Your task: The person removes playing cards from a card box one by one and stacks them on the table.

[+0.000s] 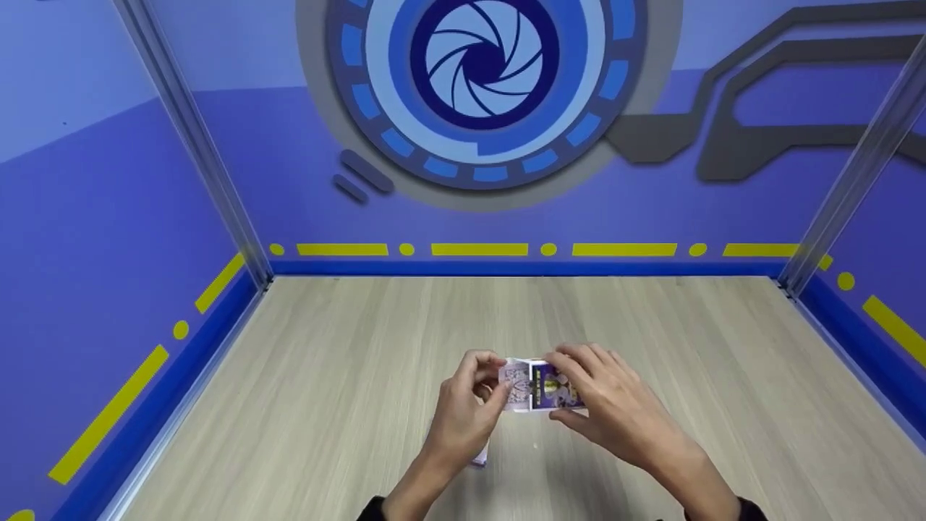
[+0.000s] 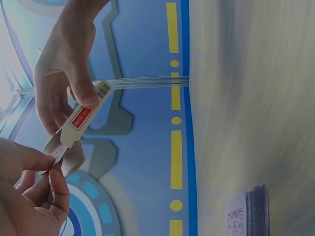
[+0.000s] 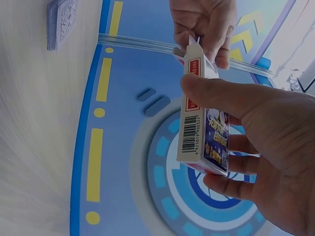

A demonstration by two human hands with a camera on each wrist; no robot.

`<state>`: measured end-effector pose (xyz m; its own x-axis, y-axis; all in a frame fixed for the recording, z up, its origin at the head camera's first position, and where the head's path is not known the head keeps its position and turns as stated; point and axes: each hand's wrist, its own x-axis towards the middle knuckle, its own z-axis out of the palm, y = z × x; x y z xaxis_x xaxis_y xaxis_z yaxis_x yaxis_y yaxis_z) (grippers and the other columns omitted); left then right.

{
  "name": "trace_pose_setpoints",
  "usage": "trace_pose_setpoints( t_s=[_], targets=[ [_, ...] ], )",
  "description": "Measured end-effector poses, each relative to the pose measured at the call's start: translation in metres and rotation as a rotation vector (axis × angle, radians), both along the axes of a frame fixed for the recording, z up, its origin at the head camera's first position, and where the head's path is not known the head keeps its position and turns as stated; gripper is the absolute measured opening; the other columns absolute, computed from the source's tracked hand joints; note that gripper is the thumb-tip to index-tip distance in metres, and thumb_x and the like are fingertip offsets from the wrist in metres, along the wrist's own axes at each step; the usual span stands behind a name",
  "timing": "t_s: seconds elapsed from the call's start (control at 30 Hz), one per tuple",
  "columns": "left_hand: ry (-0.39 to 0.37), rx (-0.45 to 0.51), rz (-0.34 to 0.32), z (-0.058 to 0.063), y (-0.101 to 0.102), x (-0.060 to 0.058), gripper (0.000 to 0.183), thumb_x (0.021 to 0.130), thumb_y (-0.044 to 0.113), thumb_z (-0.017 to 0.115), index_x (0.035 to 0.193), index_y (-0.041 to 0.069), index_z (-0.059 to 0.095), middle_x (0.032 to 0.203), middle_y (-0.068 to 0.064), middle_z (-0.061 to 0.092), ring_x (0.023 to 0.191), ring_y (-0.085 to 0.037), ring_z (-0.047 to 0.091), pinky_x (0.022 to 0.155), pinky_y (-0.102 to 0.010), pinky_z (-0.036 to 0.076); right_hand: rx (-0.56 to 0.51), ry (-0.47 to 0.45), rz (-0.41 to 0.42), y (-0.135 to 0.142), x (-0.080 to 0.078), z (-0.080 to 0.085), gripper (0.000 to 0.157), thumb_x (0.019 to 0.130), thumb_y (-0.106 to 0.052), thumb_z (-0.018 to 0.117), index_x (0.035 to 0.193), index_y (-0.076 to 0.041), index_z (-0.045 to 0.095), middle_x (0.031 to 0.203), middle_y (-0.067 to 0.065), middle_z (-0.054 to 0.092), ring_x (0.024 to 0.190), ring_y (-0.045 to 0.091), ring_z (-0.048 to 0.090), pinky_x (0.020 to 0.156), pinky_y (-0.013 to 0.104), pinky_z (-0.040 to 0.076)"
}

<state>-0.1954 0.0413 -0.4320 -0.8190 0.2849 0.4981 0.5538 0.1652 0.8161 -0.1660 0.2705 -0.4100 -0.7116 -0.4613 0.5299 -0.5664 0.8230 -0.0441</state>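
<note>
My right hand (image 1: pixel 618 405) grips a small card box (image 1: pixel 555 387), thumb on one narrow side and fingers on the other. One face of the box is dark and printed; in the right wrist view a narrow white side shows a barcode (image 3: pixel 190 134) and a red label. My left hand (image 1: pixel 463 412) pinches a playing card (image 1: pixel 516 385) with a patterned back at the open end of the box. Part of that card reaches into the box; whether there is more than one cannot be told. Below, a stack of playing cards (image 2: pixel 248 214) lies on the table, mostly hidden by my left hand in the head view.
The wood-grain table (image 1: pixel 347 347) is bounded by a blue back wall (image 1: pixel 723 217) and side walls with yellow dashes. Metal posts (image 1: pixel 192 145) stand at its back corners. Both hands are above the table near its front.
</note>
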Motion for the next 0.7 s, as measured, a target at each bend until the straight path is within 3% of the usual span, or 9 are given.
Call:
trace_pose_setpoints(
  t_s=[0.13,0.3,0.43,0.53,0.7],
  targets=[
    [0.064,-0.045,0.036,0.003,-0.004,-0.001,0.033,0.095,-0.009,0.062,0.123,0.007,0.065,0.1,0.0,0.069,0.081,-0.01,0.058,0.068,-0.024,0.052,-0.022,-0.003,0.001,0.004,-0.001,0.002,0.075,0.072,-0.029,0.096,0.136,-0.011,0.061,0.129,0.006,0.061,0.113,0.024,0.059,0.089,0.046,0.055],
    [0.204,-0.174,0.109,0.005,-0.01,-0.005,0.04,0.09,-0.009,0.062,0.125,0.008,0.072,0.106,0.002,0.065,0.081,-0.007,0.055,0.067,-0.024,0.051,-0.037,0.018,-0.007,0.008,-0.002,0.003,0.075,0.07,-0.028,0.097,0.134,-0.011,0.062,0.128,0.005,0.062,0.112,0.023,0.06,0.088,0.045,0.056],
    [0.318,-0.331,0.121,0.007,-0.015,-0.008,0.041,0.088,0.004,0.075,0.128,0.007,0.07,0.12,-0.001,0.057,0.098,-0.01,0.056,0.08,-0.026,0.054,-0.032,0.018,-0.011,0.009,-0.002,0.002,0.074,0.071,-0.029,0.097,0.134,-0.012,0.062,0.127,0.005,0.062,0.113,0.023,0.06,0.088,0.045,0.057],
    [0.391,-0.445,0.116,0.008,-0.019,-0.009,0.053,0.084,0.018,0.086,0.132,0.006,0.066,0.131,-0.005,0.05,0.112,-0.015,0.053,0.093,-0.029,0.051,-0.025,0.013,-0.013,0.008,-0.002,0.002,0.075,0.071,-0.031,0.096,0.135,-0.012,0.062,0.128,0.006,0.062,0.113,0.024,0.061,0.089,0.045,0.056],
    [0.462,-0.586,0.137,0.009,-0.02,-0.009,0.069,0.078,0.034,0.091,0.134,0.008,0.062,0.138,-0.005,0.047,0.121,-0.019,0.049,0.104,-0.035,0.046,-0.023,-0.011,-0.017,0.007,-0.002,0.001,0.074,0.073,-0.031,0.096,0.135,-0.011,0.061,0.129,0.006,0.062,0.113,0.025,0.06,0.088,0.046,0.057]
  ],
)
